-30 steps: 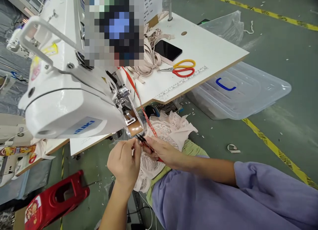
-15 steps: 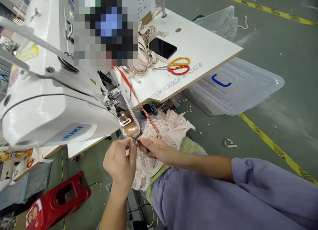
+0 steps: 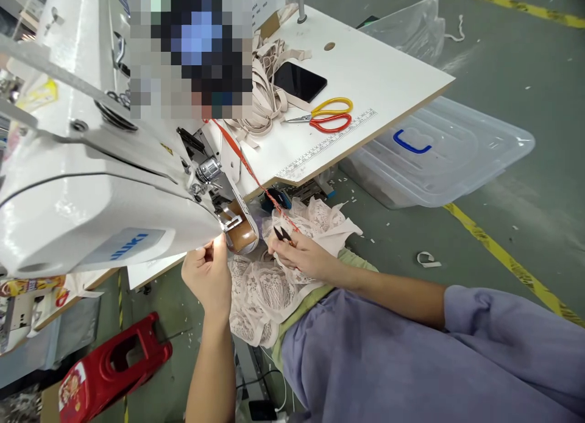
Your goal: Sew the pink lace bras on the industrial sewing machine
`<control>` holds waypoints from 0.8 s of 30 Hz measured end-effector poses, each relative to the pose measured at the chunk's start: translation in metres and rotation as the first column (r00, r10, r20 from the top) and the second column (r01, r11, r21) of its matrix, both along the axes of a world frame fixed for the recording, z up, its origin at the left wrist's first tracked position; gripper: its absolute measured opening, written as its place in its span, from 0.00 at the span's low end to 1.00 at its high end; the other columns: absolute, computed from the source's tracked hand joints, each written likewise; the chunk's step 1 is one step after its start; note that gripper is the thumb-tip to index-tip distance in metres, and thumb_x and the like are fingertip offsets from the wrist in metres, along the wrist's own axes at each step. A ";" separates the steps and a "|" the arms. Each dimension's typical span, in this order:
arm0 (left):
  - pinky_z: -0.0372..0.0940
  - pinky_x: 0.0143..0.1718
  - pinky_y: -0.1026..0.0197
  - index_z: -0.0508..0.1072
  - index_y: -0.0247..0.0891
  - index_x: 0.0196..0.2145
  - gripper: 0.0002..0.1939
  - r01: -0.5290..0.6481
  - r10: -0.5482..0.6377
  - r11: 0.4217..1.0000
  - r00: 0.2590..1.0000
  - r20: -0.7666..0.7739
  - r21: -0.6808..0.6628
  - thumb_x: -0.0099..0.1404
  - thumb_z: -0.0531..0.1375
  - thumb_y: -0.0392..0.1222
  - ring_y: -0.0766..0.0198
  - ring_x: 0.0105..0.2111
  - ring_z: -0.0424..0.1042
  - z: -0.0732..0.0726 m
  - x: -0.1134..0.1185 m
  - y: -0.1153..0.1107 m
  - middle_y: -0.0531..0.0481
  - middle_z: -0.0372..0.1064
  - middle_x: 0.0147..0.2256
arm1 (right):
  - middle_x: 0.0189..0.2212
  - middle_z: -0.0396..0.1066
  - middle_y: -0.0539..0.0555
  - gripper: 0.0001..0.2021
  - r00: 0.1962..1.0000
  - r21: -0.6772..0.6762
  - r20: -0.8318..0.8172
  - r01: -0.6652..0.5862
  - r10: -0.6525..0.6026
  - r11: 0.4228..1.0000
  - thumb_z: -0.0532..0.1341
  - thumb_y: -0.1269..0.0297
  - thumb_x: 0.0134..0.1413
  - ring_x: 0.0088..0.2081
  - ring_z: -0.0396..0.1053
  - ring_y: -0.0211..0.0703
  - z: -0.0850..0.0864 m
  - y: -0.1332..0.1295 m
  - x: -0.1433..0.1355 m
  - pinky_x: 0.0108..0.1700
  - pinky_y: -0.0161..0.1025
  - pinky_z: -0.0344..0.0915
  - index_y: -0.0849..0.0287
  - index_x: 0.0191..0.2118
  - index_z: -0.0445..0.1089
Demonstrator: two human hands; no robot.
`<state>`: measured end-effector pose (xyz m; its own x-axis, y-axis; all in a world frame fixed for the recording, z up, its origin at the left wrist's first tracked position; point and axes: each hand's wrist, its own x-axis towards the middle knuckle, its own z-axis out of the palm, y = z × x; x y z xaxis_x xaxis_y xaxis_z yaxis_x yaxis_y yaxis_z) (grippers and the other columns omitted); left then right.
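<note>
Black-tipped snips (image 3: 283,234) sit in the curled fingers of the right hand (image 3: 307,258), over pale lace fabric (image 3: 269,289). The left hand (image 3: 209,277) pinches narrowly beside the presser foot (image 3: 231,219) of the white sewing machine (image 3: 91,216); whether it grips thread, I cannot tell.

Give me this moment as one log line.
left hand: pinched beside sewing machine | right hand: holding snips | scissors: on table

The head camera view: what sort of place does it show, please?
It is most likely a garment sewing workshop. In view are a JUKI sewing machine, pale lace fabric gathered on the person's lap, and small thread snips in the right hand.
</note>
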<state>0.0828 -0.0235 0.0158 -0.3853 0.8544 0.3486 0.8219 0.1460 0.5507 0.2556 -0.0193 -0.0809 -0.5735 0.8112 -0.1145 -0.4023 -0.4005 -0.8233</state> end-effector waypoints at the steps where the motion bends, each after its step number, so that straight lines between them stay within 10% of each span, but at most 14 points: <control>1: 0.55 0.28 0.64 0.67 0.38 0.19 0.19 -0.004 0.005 1.000 0.999 0.035 -0.029 0.65 0.61 0.47 0.69 0.23 0.56 0.002 0.002 0.001 0.58 0.58 0.19 | 0.20 0.48 0.41 0.22 1.000 -0.010 -0.002 0.021 -0.021 1.000 0.56 0.42 0.64 0.21 0.46 0.31 0.000 0.001 0.000 0.24 0.34 0.45 0.59 0.39 0.65; 17: 0.54 0.25 0.65 0.57 0.39 0.17 0.24 -0.070 0.079 0.996 0.981 0.179 -0.060 0.58 0.66 0.50 0.70 0.22 0.46 0.015 0.012 0.008 0.59 0.48 0.19 | 0.27 0.58 0.46 0.16 0.987 0.193 0.108 0.095 -0.118 0.977 0.54 0.50 0.69 0.26 0.54 0.33 0.022 0.021 -0.003 0.28 0.34 0.52 0.59 0.40 0.66; 24: 0.55 0.26 0.65 0.56 0.39 0.18 0.24 -0.063 0.072 0.996 0.981 0.179 -0.057 0.59 0.65 0.50 0.70 0.23 0.46 0.015 0.011 0.007 0.59 0.47 0.20 | 0.27 0.65 0.46 0.08 0.935 0.456 0.193 0.183 -0.297 0.871 0.60 0.61 0.62 0.26 0.59 0.33 0.043 0.046 -0.019 0.32 0.33 0.58 0.61 0.40 0.71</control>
